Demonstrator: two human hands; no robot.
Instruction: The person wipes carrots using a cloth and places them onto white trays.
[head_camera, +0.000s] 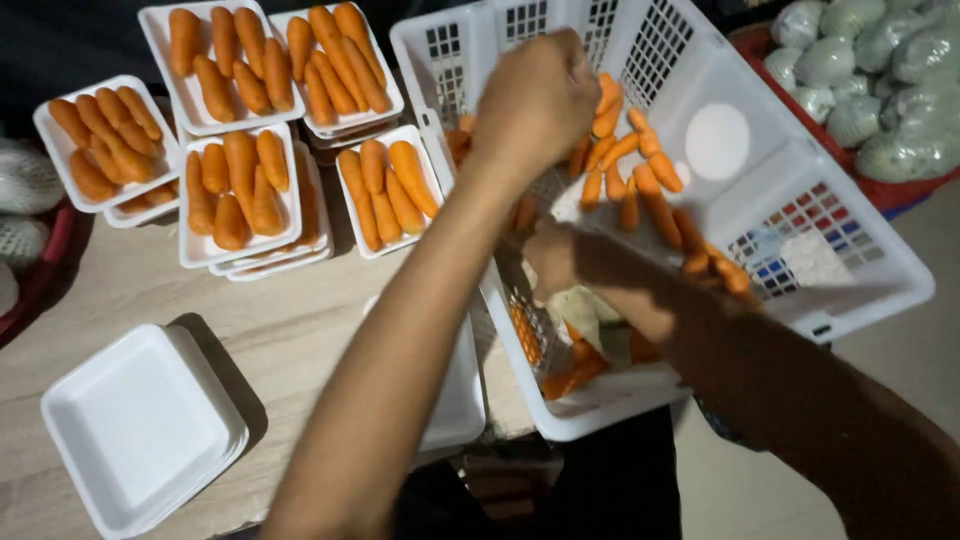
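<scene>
A white plastic basket (850, 290) at the right holds loose orange carrots (640, 180) and some pale scraps. My left hand (535, 100) reaches across into the basket's upper part, back of the hand toward me and fingers curled by the far wall; what they grip is hidden. My right hand (555, 255) sits lower inside the basket in shadow, next to the carrots, its fingers out of sight. Several white foam trays filled with carrots (240, 190) stand stacked on the wooden table (270, 330) at the upper left.
An empty stack of white foam trays (140, 425) lies at the front left, and another empty tray (455, 400) sits under my left arm. Netted pale produce fills a red crate (880, 190) at the upper right. More netted items (25, 185) lie at the left edge.
</scene>
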